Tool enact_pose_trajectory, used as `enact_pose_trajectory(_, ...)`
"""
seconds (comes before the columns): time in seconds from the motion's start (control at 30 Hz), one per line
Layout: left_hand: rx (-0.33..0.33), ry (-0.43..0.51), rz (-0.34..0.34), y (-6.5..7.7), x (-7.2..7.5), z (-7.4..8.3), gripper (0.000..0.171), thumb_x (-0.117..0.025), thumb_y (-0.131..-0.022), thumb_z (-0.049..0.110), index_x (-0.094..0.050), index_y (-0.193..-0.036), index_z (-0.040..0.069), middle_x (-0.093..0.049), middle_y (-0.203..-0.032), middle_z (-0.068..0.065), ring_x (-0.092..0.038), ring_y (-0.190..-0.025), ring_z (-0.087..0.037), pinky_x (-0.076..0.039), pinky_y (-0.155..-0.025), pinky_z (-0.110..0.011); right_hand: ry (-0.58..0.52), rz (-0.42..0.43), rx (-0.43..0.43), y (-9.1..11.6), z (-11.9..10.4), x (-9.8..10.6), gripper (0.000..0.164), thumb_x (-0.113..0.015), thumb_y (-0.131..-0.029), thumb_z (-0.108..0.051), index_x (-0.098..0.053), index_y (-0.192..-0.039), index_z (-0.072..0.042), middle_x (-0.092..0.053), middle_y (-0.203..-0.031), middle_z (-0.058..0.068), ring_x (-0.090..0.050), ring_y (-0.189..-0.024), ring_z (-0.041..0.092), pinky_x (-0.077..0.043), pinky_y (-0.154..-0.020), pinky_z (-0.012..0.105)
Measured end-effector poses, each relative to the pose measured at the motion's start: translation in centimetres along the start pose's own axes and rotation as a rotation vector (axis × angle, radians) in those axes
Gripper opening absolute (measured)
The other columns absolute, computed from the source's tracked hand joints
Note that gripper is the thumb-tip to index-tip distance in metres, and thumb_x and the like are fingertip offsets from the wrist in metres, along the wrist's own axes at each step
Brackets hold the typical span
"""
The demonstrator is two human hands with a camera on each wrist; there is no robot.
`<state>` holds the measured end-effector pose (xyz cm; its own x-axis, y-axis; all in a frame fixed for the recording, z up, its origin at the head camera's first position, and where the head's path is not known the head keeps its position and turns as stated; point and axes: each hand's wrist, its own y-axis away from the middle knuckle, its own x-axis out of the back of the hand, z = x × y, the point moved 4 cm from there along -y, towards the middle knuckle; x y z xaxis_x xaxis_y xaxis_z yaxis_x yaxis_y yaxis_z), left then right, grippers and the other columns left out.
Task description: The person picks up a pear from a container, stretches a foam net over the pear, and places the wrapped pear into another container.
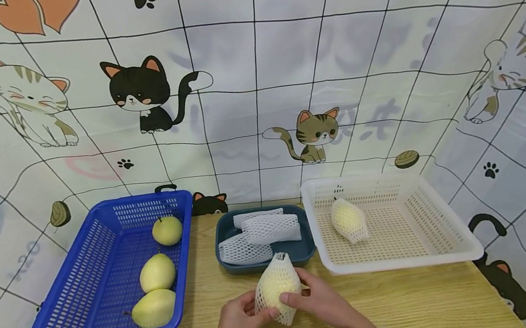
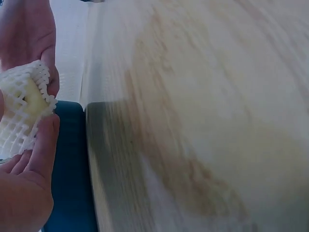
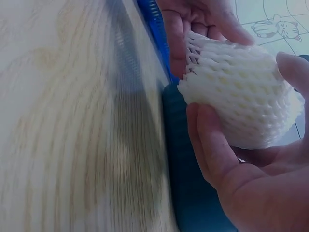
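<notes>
A pale yellow pear point(image 1: 279, 284) wrapped in a white foam net sleeve point(image 3: 241, 92) is held between both hands, in front of the dark teal tray. My left hand point(image 1: 236, 319) grips its lower left side with thumb and fingers. On the other side my right hand point(image 1: 319, 299) holds it, thumb across the front and fingers behind. In the left wrist view, part of the pear point(image 2: 34, 99) shows bare through the net's open end. Several folded foam net sleeves point(image 1: 271, 227) lie in the teal tray point(image 1: 221, 226).
On the left stands a blue basket point(image 1: 103, 287) with three bare pears point(image 1: 157, 272) along its right side. A white basket point(image 1: 408, 261) on the right holds one netted pear point(image 1: 348, 220). All stand on a wooden table point(image 1: 404, 306) before a cat-patterned cloth point(image 1: 226, 79).
</notes>
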<state>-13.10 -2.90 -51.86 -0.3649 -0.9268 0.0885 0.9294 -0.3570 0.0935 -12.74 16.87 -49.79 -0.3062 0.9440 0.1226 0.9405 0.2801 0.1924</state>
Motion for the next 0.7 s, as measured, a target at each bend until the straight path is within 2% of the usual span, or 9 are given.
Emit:
enact_pose_trajectory(0.17,0.011,0.006,-0.080,-0.09,-0.33,-0.03,0.067,-0.082,-0.091,0.023,-0.053,-0.138,-0.016,-0.071,-0.121,-0.022,-0.072,-0.105,-0.029,-0.060,-0.082,-0.032,-0.009,0.025,-0.002,-0.05,-0.10,-0.09,0.072,-0.070,-0.098,-0.034,-0.041,-0.151,0.005,-0.055,-0.140,0.019,-0.063,-0.113,0.029,-0.055,-0.091,0.037)
enact_pose_trajectory(0.33,-0.010,0.016,-0.130,-0.10,-0.64,-0.02,0.069,-0.081,-0.092,0.023,-0.049,-0.141,-0.014,-0.069,-0.125,-0.021,-0.071,-0.107,-0.026,-0.059,-0.084,-0.029,-0.036,0.016,-0.003,-0.08,-0.28,-0.28,0.073,-0.070,-0.098,-0.033,-0.039,-0.152,0.005,-0.055,-0.139,0.020,-0.065,-0.112,0.029,-0.057,-0.088,0.037)
enact_pose_trajectory(0.43,-0.028,0.012,-0.113,-0.10,-0.64,-0.01,0.067,-0.082,-0.091,0.022,-0.052,-0.138,-0.013,-0.071,-0.121,-0.019,-0.071,-0.103,-0.021,-0.057,-0.082,-0.025,-0.023,0.003,0.005,-0.12,-0.38,-0.35,0.075,-0.069,-0.098,-0.034,-0.037,-0.153,0.006,-0.056,-0.138,0.020,-0.066,-0.112,0.029,-0.058,-0.087,0.036)
enact_pose_trajectory(0.6,-0.016,0.035,-0.071,-0.03,-0.82,-0.26,0.060,-0.083,-0.088,0.015,-0.055,-0.132,-0.014,-0.075,-0.113,-0.017,-0.071,-0.096,-0.018,-0.056,-0.076,-0.023,0.069,0.008,0.019,-0.19,-0.42,-0.34,0.077,-0.068,-0.098,-0.038,-0.038,-0.152,0.007,-0.060,-0.130,0.017,-0.063,-0.107,0.026,-0.056,-0.083,0.033)
enact_pose_trajectory(0.7,-0.003,0.057,-0.046,-0.04,-1.01,-0.42,0.055,-0.083,-0.087,0.011,-0.058,-0.129,-0.013,-0.076,-0.108,-0.015,-0.070,-0.093,-0.016,-0.055,-0.074,-0.022,0.069,0.003,0.021,-0.26,-0.40,-0.48,0.077,-0.068,-0.098,-0.039,-0.036,-0.153,0.004,-0.058,-0.132,0.016,-0.060,-0.111,0.026,-0.054,-0.087,0.035)
